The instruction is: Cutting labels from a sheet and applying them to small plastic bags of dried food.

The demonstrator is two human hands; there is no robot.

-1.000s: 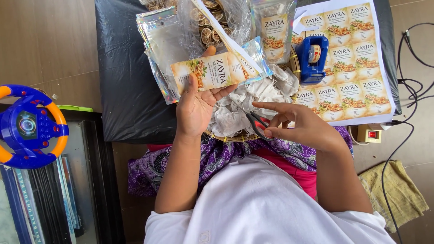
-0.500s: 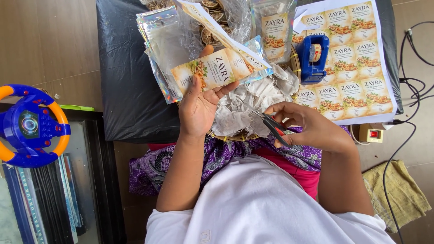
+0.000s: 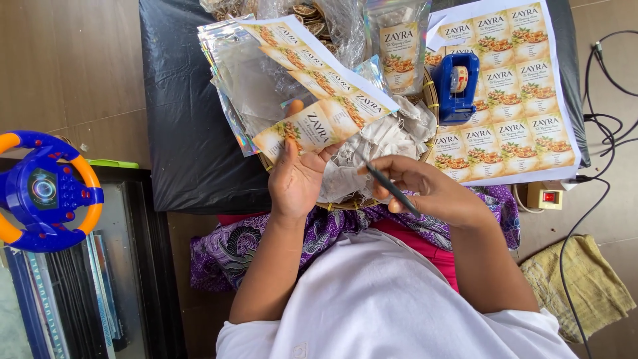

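Labels [image 3: 319,90] in a cut strip, now fanned out over the black table's near edge, are pinched by the left hand [image 3: 297,176], while the right hand [image 3: 425,189] has closed around scissors [image 3: 392,189] and drawn nearer

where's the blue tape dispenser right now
In the head view the blue tape dispenser sits upper right on the black-covered table, at the left edge of the printed label sheet, beyond the right hand.

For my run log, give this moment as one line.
left hand: holds label strip | right hand: holds scissors | tape dispenser: on label sheet
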